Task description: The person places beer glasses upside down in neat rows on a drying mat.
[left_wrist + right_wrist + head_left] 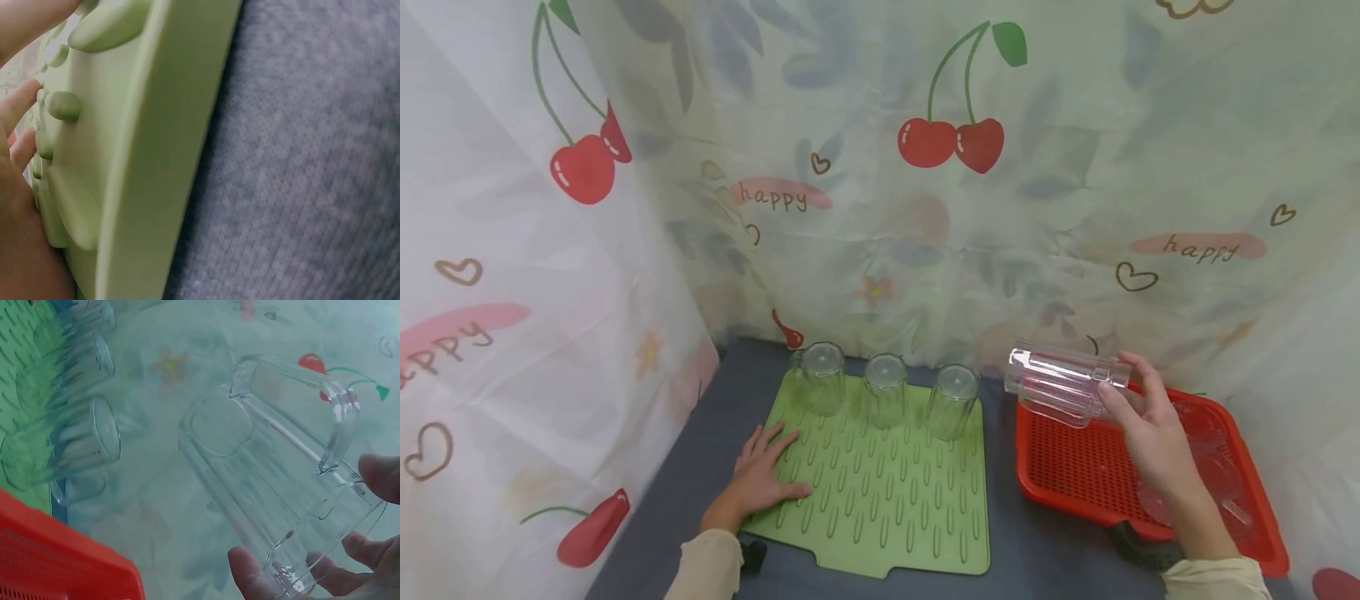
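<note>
My right hand (1153,425) holds a clear glass mug (1060,383) by one end, tilted nearly sideways above the red basket (1026,475). In the right wrist view, fingers and thumb curl round the end of this mug (250,462), and its handle faces up and right. My left hand (760,475) rests with spread fingers on the left part of a green ridged mat (887,492). Along the mat's back edge stand three clear glass mugs: a left one (823,379), a middle one (886,392) and a right one (953,402).
More clear glassware (1210,467) lies in the right side of the red basket, partly behind my right forearm. A grey cloth (677,500) covers the table. Printed curtains (880,250) close off the back and sides. A black object (1138,546) sits at the basket's front edge.
</note>
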Demonstrator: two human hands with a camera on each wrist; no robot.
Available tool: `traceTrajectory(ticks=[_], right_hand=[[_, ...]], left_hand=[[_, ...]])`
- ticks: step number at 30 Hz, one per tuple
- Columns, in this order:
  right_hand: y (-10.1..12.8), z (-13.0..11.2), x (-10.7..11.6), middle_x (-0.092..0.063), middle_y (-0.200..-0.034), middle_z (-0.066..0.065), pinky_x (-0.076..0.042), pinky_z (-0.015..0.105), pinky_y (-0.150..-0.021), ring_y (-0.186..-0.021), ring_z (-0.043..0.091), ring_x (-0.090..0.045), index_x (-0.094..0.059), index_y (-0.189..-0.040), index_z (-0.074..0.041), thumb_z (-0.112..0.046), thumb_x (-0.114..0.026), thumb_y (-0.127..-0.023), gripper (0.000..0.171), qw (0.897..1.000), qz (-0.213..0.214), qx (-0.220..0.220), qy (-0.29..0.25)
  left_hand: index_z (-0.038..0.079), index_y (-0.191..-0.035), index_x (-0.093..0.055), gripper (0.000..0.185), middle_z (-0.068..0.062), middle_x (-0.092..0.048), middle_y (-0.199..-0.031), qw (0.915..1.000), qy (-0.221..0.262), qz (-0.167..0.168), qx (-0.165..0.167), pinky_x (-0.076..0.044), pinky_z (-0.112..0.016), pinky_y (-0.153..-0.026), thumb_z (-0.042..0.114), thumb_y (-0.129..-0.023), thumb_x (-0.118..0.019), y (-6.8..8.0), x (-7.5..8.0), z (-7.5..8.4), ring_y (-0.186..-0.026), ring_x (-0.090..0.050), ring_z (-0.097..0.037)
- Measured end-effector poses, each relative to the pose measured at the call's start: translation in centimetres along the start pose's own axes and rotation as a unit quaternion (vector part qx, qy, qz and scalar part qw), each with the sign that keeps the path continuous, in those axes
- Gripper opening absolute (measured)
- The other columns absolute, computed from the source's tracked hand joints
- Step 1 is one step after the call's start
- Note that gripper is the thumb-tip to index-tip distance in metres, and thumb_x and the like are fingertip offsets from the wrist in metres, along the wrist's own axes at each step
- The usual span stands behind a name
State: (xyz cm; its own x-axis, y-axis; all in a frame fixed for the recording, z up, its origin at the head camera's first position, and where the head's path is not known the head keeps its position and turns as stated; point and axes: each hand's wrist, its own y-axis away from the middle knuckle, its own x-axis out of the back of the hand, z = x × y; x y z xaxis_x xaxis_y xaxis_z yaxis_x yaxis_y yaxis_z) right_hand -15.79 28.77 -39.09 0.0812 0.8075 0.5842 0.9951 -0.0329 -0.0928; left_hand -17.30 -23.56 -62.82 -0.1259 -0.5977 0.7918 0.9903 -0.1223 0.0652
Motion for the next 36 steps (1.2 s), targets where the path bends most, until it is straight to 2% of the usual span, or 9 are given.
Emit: traceTrajectory(ticks=[2, 6, 8, 10, 16, 21, 25, 30, 36], right_hand=[[0.1, -0.3, -0.3, -0.032, -0.161, 0.016, -0.051, 0.057, -0.105, -0.142, 0.043, -0.045, -0.013, -0.163, -0.038, -0.045, -0.045, -0.108, 0.064, 1.000, 0.000, -0.004, -0.007], [0.3, -0.6, -0.8, -0.036, -0.156, 0.011, -0.052, 0.016, -0.091, -0.128, 0.009, -0.056, -0.017, -0.162, -0.038, -0.044, -0.044, -0.108, 0.060, 1.000, 0.006, 0.008, -0.017], [0.3, -0.6, -1.0, -0.036, -0.155, 0.011, -0.047, 0.006, -0.084, -0.121, -0.004, -0.053, -0.019, -0.161, -0.036, -0.042, -0.043, -0.109, 0.058, 0.999, 0.005, 0.017, -0.040], [0.4, -0.7, -1.3, -0.036, -0.155, 0.011, -0.047, 0.004, -0.084, -0.116, -0.010, -0.050, -0.021, -0.161, -0.034, -0.041, -0.042, -0.109, 0.056, 0.998, 0.003, 0.026, -0.054], [0.8, -1.1, -2.6, -0.037, -0.154, 0.010, -0.053, 0.008, -0.086, -0.117, -0.002, -0.052, -0.024, -0.159, -0.028, -0.034, -0.043, -0.110, 0.054, 0.992, -0.015, 0.045, -0.120], [1.1, -1.6, -3.7, -0.041, -0.144, -0.003, -0.057, 0.014, -0.087, -0.118, 0.005, -0.054, -0.023, -0.158, -0.022, -0.029, -0.047, -0.109, 0.055, 0.978, -0.033, 0.054, -0.199], [1.4, -2.1, -4.7, -0.041, -0.145, -0.007, -0.057, 0.016, -0.090, -0.122, 0.008, -0.053, -0.024, -0.156, -0.025, -0.031, -0.047, -0.109, 0.053, 0.971, -0.036, 0.054, -0.228], [1.5, -2.1, -5.7, -0.041, -0.145, -0.006, -0.058, 0.018, -0.090, -0.121, 0.008, -0.055, -0.026, -0.155, -0.026, -0.029, -0.045, -0.110, 0.049, 0.969, -0.045, 0.064, -0.233], [1.1, -2.2, -7.4, -0.038, -0.152, 0.006, -0.056, 0.016, -0.090, -0.120, 0.009, -0.056, -0.027, -0.155, -0.023, -0.028, -0.042, -0.111, 0.047, 0.978, -0.058, 0.070, -0.189]], left_hand=[[0.024, -0.157, -0.042, 0.103, -0.014, -0.022, -0.169, 1.0000, 0.002, 0.003, -0.002, -0.018, -0.081, -0.112, 0.062, -0.070, -0.085, 0.1, 0.1, 0.1, -0.156, -0.006, -0.050], [0.025, -0.157, -0.042, 0.103, -0.014, -0.022, -0.169, 1.0000, -0.004, 0.000, 0.002, -0.019, -0.081, -0.112, 0.064, -0.071, -0.084, 0.1, 0.3, 0.2, -0.156, -0.006, -0.050], [0.025, -0.157, -0.042, 0.104, -0.013, -0.021, -0.169, 1.0000, -0.004, -0.004, 0.002, -0.018, -0.081, -0.113, 0.064, -0.071, -0.084, 0.0, 0.4, 0.3, -0.156, -0.005, -0.050], [0.026, -0.158, -0.040, 0.104, -0.012, -0.020, -0.170, 0.9999, -0.006, -0.007, 0.005, -0.017, -0.080, -0.114, 0.064, -0.072, -0.084, 0.0, 0.4, 0.4, -0.157, -0.004, -0.048], [0.027, -0.159, -0.039, 0.104, -0.011, -0.019, -0.171, 0.9998, -0.014, -0.010, 0.005, -0.016, -0.079, -0.115, 0.066, -0.072, -0.082, -0.3, 0.3, -0.1, -0.157, -0.002, -0.048], [0.028, -0.159, -0.039, 0.104, -0.010, -0.017, -0.171, 0.9997, -0.012, -0.017, 0.009, -0.016, -0.080, -0.115, 0.067, -0.072, -0.081, -0.3, 0.1, -0.3, -0.157, -0.002, -0.047], [0.028, -0.159, -0.039, 0.104, -0.010, -0.017, -0.171, 0.9998, -0.012, -0.015, 0.009, -0.017, -0.080, -0.115, 0.068, -0.072, -0.081, -0.2, 0.1, -0.1, -0.158, -0.002, -0.047], [0.027, -0.158, -0.039, 0.104, -0.011, -0.019, -0.171, 0.9998, -0.015, -0.009, 0.004, -0.018, -0.080, -0.114, 0.066, -0.072, -0.082, 0.0, 0.3, 0.0, -0.157, -0.003, -0.048], [0.026, -0.158, -0.040, 0.104, -0.011, -0.019, -0.171, 0.9999, -0.011, -0.010, 0.005, -0.018, -0.080, -0.114, 0.066, -0.072, -0.082, 0.0, 0.1, 0.0, -0.157, -0.004, -0.048]])
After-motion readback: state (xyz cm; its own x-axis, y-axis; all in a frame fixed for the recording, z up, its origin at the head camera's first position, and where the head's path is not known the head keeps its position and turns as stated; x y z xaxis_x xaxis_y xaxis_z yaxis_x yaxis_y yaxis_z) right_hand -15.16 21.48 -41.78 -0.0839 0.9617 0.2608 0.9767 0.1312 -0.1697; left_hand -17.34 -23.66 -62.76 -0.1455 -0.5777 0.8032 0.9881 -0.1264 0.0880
